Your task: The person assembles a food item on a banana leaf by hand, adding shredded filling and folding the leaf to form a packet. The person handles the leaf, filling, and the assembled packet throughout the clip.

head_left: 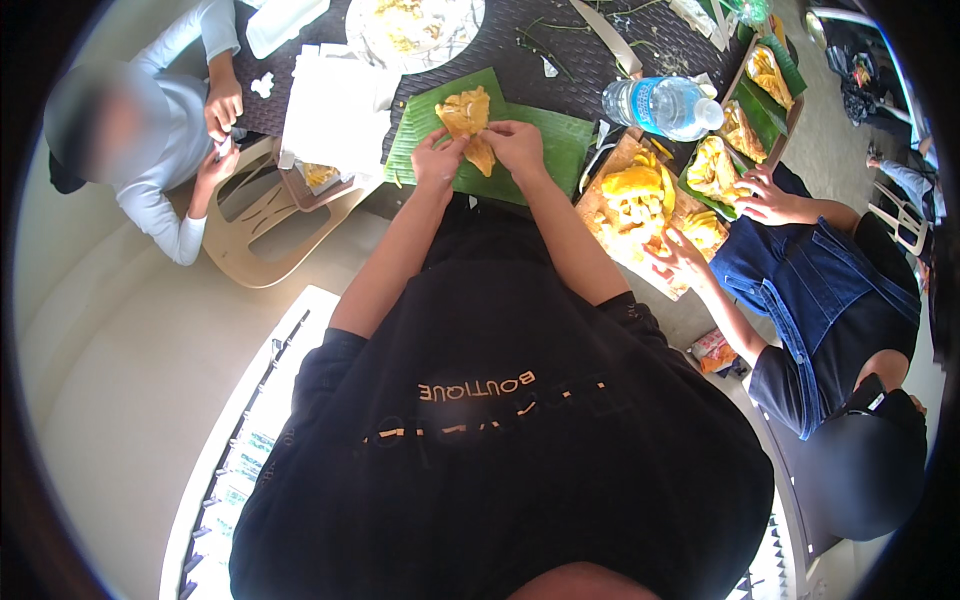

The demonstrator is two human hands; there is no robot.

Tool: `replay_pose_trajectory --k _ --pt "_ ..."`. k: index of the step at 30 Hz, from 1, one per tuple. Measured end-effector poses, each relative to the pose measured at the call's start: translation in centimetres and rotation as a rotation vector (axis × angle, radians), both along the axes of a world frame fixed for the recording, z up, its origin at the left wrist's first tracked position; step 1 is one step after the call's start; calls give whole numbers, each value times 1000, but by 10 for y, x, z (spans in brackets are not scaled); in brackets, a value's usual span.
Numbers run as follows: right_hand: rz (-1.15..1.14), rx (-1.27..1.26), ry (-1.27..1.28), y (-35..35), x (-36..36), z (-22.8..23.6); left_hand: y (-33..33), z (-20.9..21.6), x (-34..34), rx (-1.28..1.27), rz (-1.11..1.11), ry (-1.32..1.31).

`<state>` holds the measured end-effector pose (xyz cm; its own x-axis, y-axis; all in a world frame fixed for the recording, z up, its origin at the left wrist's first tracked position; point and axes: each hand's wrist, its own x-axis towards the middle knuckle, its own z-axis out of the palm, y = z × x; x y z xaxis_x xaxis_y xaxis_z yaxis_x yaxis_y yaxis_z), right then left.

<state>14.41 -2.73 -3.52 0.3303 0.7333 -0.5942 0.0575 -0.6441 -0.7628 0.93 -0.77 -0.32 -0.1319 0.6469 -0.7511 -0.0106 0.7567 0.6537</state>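
My left hand (437, 158) and my right hand (517, 147) pinch a yellow-orange folded piece of food (463, 112) that looks like a thin crepe. Its wider, crinkled end points away from me, and a narrower tip hangs between my hands. The fingers of both hands are closed at its lower middle, one hand on each side. Under it lie overlapping green banana leaf pieces (562, 142) on the dark woven-pattern table (500, 42). What is inside the fold, if anything, I cannot make out.
Right, a water bottle (662, 107) lies beside a wooden board (605, 222) of sliced yellow fruit (637, 195). A co-worker's hands (768, 198) reach there, near leaf-lined food portions (740, 130). A knife (612, 40) and marbled plate (415, 62) lie farther back; white boxes (335, 115) and another person (165, 130) are left.
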Motion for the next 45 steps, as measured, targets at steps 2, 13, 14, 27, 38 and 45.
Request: replay_pose_trajectory --k 2,13,14,27,38,45 --pt "9 7 -18 1 1 6 -1 0 1 40 -24 28" --pt "-12 9 118 0 3 5 -4 -15 3 244 -70 154" --pt "-9 4 127 0 4 2 -4 -16 3 251 -63 139" --pt "-101 -85 409 -2 3 -1 -4 -13 3 205 9 -10" --pt "-98 -127 330 -5 -1 -21 -4 -17 3 177 -66 85" --pt "116 -78 -104 -2 -2 -1 -4 -1 7 255 -321 485"
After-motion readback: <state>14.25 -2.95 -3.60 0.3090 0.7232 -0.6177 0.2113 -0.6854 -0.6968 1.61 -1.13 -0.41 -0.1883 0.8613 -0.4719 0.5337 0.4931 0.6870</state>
